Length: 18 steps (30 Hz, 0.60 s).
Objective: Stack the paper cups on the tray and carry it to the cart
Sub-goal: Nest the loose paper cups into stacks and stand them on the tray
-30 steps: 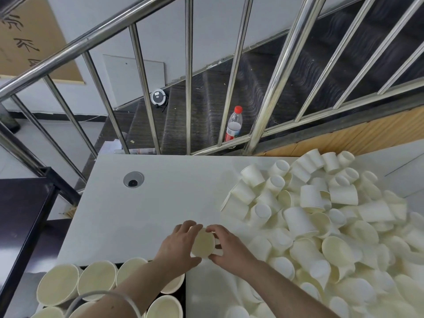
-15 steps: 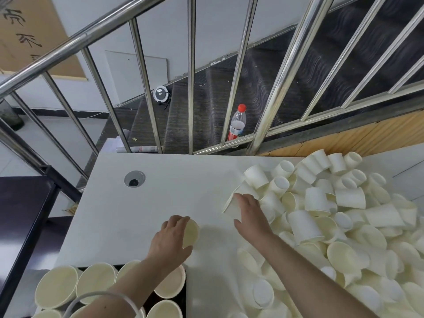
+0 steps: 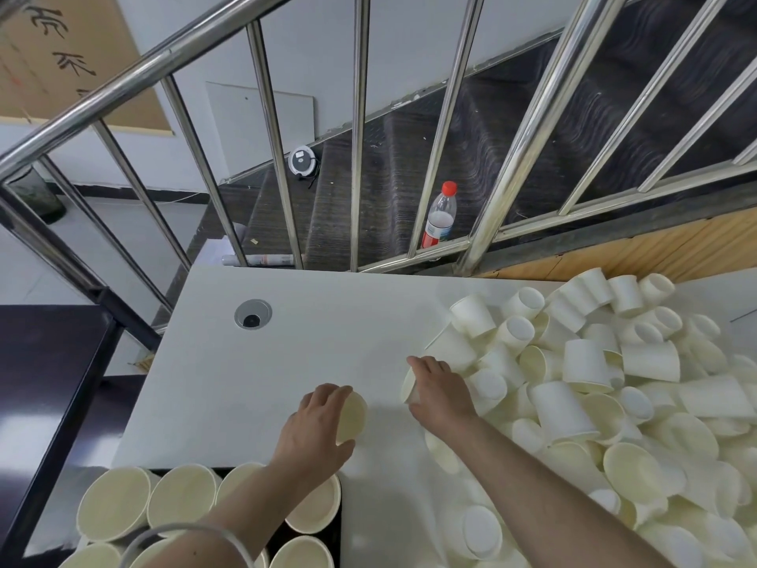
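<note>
At the lower left of the frame, upright paper cups (image 3: 112,504) stand mouth-up, packed rim to rim on a dark tray (image 3: 336,535) that shows only as a black strip between them. Just above them, low centre, the left hand (image 3: 317,432) curls round a cup stack (image 3: 350,416) held on its side, mouth facing right, thumb underneath and fingers over the top. A little right of it, with bare white table (image 3: 286,354) between, the right hand (image 3: 440,393) closes over a single cup (image 3: 409,389) at the near edge of the loose pile (image 3: 614,403); its fingers wrap the cup from above, though the fingertips themselves are hidden.

To my eye the step is nesting that single cup into the held stack. It would go best with the two lined up on one axis, base leading into the open mouth, and only a light squeeze, since thin paper walls dent and then jam.

The pile fills the right half of the frame, cups lying every way, so much of the job looks undone. Nothing lies between the hands. At the upper part, a steel railing (image 3: 360,129) stands behind the table, a plastic bottle (image 3: 440,217) with a red cap on the stairs beyond it, and a round cable grommet (image 3: 253,314) sits left of centre. No cart is recognisable.
</note>
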Available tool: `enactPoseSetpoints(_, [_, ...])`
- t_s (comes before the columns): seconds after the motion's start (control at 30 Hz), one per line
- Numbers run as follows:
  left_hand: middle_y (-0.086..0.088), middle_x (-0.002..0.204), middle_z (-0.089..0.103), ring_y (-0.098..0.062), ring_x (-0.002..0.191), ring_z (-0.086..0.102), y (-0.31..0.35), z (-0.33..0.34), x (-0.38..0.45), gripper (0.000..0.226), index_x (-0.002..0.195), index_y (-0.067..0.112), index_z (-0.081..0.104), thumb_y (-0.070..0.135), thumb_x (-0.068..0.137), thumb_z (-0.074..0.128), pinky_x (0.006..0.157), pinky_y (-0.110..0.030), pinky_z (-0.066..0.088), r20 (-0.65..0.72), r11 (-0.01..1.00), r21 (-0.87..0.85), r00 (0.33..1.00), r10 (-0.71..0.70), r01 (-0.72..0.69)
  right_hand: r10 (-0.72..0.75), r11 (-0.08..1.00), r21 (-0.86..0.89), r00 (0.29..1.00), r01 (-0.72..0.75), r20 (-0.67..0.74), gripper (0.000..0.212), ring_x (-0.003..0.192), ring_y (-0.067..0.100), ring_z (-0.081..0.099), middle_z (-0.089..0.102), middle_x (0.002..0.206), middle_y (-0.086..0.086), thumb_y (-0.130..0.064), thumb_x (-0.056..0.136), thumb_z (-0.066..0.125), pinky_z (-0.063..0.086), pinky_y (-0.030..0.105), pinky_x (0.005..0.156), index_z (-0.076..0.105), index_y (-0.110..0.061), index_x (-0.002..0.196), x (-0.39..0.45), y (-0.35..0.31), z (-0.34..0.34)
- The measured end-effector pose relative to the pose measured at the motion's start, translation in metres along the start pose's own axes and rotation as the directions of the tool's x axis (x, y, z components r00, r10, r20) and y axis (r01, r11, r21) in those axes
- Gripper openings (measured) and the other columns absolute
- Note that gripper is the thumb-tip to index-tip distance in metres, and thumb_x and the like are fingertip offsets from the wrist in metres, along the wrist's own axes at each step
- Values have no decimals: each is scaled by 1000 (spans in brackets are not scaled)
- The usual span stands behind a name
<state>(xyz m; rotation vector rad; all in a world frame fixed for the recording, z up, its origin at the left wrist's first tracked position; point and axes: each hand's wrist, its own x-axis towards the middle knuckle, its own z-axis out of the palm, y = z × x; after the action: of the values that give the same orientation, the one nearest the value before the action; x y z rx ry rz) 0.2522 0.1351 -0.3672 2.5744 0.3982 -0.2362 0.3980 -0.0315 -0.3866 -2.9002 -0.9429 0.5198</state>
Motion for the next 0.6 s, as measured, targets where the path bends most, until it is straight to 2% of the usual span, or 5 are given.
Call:
enactPoseSetpoints(0.1, [11, 141, 32, -16, 125, 38, 0, 0, 1, 70, 142, 30, 28, 34, 81, 62, 90, -28, 45, 2, 1000, 4, 1000, -3, 3, -39, 998, 58, 999, 40, -20, 72, 124, 22, 41, 39, 139, 1, -21, 84, 61, 43, 32, 94, 26, -21, 146, -3, -2, -1])
enactPoseSetpoints(0.2, [11, 141, 32, -16, 125, 38, -1, 0, 1, 70, 142, 31, 27, 35, 81, 61, 90, -27, 45, -4, 1000, 4, 1000, -8, 8, -72, 979, 185, 996, 80, -52, 76, 121, 19, 44, 35, 136, 0, -21, 81, 62, 46, 29, 88, 26, -23, 148, -7, -5, -2])
enactPoseSetpoints(0.4, [10, 142, 31, -17, 127, 37, 0, 0, 2, 70, 143, 30, 27, 34, 82, 61, 92, -27, 43, -7, 1000, 12, 1000, -5, 5, -113, 934, 331, 990, 135, -86, 81, 101, 17, 53, 29, 130, -3, -24, 77, 67, 48, 26, 86, 26, -26, 147, -18, -14, 1])
enactPoseSetpoints(0.5, [8, 146, 29, -18, 131, 34, 0, -1, 2, 71, 144, 29, 27, 33, 82, 61, 95, -29, 43, -2, 1000, 14, 1000, -7, 7, -106, 934, 340, 994, 113, -39, 82, 103, 19, 53, 27, 131, -2, -25, 78, 68, 48, 26, 89, 24, -27, 148, -22, -15, 7])
enactPoseSetpoints(0.6, [7, 152, 20, -18, 137, 27, -2, -1, 3, 74, 146, 29, 22, 34, 83, 61, 99, -30, 41, 20, 999, 32, 1000, -15, 14, -117, 940, 323, 993, 112, -3, 85, 115, 19, 49, 25, 135, -2, -29, 79, 70, 48, 29, 93, 21, -27, 149, -24, -16, 9])
